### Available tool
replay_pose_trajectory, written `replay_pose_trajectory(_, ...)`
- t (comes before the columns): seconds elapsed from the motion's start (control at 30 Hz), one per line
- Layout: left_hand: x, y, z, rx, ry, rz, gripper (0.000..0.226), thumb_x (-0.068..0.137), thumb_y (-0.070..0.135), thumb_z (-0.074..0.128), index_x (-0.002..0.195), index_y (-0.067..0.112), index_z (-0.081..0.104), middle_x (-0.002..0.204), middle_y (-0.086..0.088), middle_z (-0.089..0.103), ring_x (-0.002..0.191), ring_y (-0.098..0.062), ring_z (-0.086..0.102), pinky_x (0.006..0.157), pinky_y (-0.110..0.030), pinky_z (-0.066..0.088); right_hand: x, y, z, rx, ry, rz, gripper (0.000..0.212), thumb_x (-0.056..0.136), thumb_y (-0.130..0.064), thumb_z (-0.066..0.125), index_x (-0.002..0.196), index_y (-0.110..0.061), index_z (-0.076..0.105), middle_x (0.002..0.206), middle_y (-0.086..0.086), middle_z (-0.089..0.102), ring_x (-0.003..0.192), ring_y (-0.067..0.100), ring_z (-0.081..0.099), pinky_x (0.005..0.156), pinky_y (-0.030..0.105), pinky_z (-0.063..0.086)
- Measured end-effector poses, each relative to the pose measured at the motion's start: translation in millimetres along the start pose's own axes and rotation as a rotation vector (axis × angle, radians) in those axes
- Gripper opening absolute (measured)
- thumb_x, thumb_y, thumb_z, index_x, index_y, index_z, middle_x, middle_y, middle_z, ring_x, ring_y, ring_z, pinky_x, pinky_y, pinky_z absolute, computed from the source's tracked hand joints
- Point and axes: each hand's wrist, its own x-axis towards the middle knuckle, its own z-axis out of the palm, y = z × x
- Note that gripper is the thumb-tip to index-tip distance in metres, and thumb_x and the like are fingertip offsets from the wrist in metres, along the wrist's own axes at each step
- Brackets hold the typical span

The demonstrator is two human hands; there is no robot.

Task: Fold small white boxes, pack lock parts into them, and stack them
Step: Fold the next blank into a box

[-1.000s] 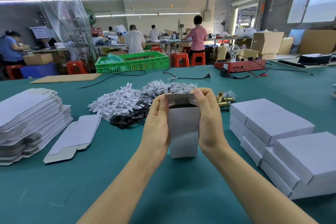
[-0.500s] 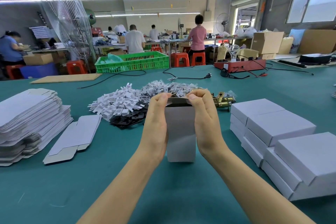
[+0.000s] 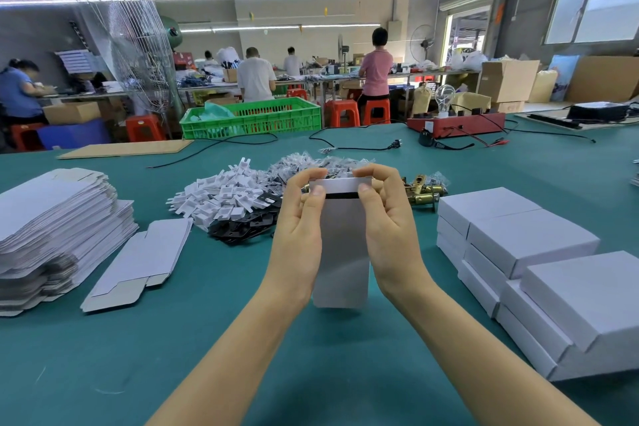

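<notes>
Both hands form the grip on a small white box (image 3: 340,252) standing upright at the centre of the green desk (image 3: 207,356). Left hand (image 3: 301,235) curls round its left side with the thumb pressed on the top flap (image 3: 340,185); right hand (image 3: 390,228) mirrors this on the right side. A dark slit shows just under the flap, so the top is not fully closed. The box's lower end is at the desk surface; contact cannot be judged.

At 12 o'clock, just behind the hands, lies a heap of white plastic pieces (image 3: 224,197) over black plates (image 3: 242,228), with bagged small parts (image 3: 311,162) behind it and brass lock parts (image 3: 422,188) at 1 o'clock, partly hidden by the right hand. At 3 o'clock, stacked finished boxes (image 3: 529,245) form a wall near the right forearm. At 9 o'clock stands a tall stack of flat box blanks (image 3: 58,225), and one loose blank (image 3: 138,263) lies between that stack and the left forearm. Bare desk lies at 6 o'clock, round both forearms, and between the box and the finished boxes. At the far edge sit a green crate (image 3: 256,117), a red tester unit (image 3: 456,123) and black cables (image 3: 356,145).
</notes>
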Motion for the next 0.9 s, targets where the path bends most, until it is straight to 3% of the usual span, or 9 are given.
replay_pose_trajectory(0.07, -1.1, 0.5, 1.0, 0.002, 0.007, 0.01, 0.023, 0.099, 0.031, 0.045, 0.102, 0.046, 0.061, 0.101, 0.001, 0.061, 0.084, -0.014, 0.059, 0.074, -0.037, 0.05, -0.2, 0.5, -0.5, -0.018, 0.006, -0.006, 0.021, 0.101, -0.012, 0.042, 0.101, -0.027, 0.056, 0.094, -0.004, 0.06, 0.084, 0.013, 0.055, 0.076, 0.033, 0.046)
replay_pose_trajectory(0.17, -1.6, 0.9, 1.2, -0.005, 0.031, 0.014, 0.025, 0.098, 0.029, 0.045, 0.104, 0.047, 0.062, 0.097, 0.0, 0.059, 0.086, -0.018, 0.055, 0.077, -0.038, 0.047, 0.1, 1.4, -0.5, -0.047, 0.004, -0.011, 0.021, 0.101, -0.012, 0.044, 0.1, -0.029, 0.055, 0.093, -0.009, 0.06, 0.077, 0.002, 0.053, 0.071, 0.021, 0.045)
replay_pose_trajectory(0.27, -1.7, 2.6, 1.0, 0.003, 0.039, 0.008, 0.027, 0.102, 0.025, 0.045, 0.104, 0.045, 0.062, 0.096, 0.001, 0.061, 0.084, -0.017, 0.057, 0.074, -0.035, 0.049, 0.1, 1.9, -0.2, -0.052, -0.008, -0.016, 0.022, 0.1, -0.011, 0.044, 0.098, -0.03, 0.054, 0.094, -0.008, 0.059, 0.075, 0.001, 0.052, 0.07, 0.019, 0.044)
replay_pose_trajectory(0.43, -5.1, 4.7, 3.8, 0.034, 0.027, 0.022, 0.013, 0.087, 0.042, 0.055, 0.098, 0.047, 0.059, 0.098, -0.007, 0.063, 0.087, -0.019, 0.059, 0.074, -0.036, 0.049, -0.3, 0.4, -1.2, -0.012, -0.008, -0.01, 0.02, 0.099, -0.01, 0.047, 0.094, -0.028, 0.054, 0.089, -0.009, 0.056, 0.073, -0.004, 0.05, 0.067, 0.011, 0.041)
replay_pose_trajectory(0.53, -6.1, 4.0, 4.3, 0.035, 0.028, 0.039, 0.013, 0.09, 0.038, 0.054, 0.098, 0.048, 0.058, 0.097, -0.005, 0.063, 0.087, -0.019, 0.059, 0.075, -0.037, 0.05, -0.4, 0.3, -1.7, 0.008, -0.02, -0.005, 0.015, 0.098, -0.013, 0.051, 0.094, -0.028, 0.054, 0.089, -0.006, 0.056, 0.071, -0.003, 0.05, 0.064, 0.011, 0.041)
replay_pose_trajectory(0.67, -6.5, 6.2, 4.9, 0.05, 0.036, 0.054, 0.022, 0.09, 0.037, 0.052, 0.102, 0.055, 0.057, 0.102, -0.017, 0.06, 0.091, -0.023, 0.057, 0.085, -0.045, 0.049, -0.4, 0.6, -1.0, -0.019, -0.02, -0.051, 0.015, 0.097, -0.011, 0.052, 0.095, -0.026, 0.054, 0.084, -0.011, 0.054, 0.068, -0.006, 0.048, 0.064, 0.01, 0.041)
replay_pose_trajectory(0.9, -4.5, 4.1, 4.1, 0.017, 0.033, 0.028, 0.012, 0.086, 0.036, 0.054, 0.093, 0.042, 0.061, 0.085, 0.004, 0.06, 0.08, -0.014, 0.055, 0.071, -0.034, 0.047, -0.7, 3.9, -1.0, -0.066, -0.005, -0.06, 0.019, 0.097, -0.011, 0.052, 0.092, -0.029, 0.052, 0.081, -0.018, 0.053, 0.069, -0.002, 0.048, 0.067, 0.019, 0.042)
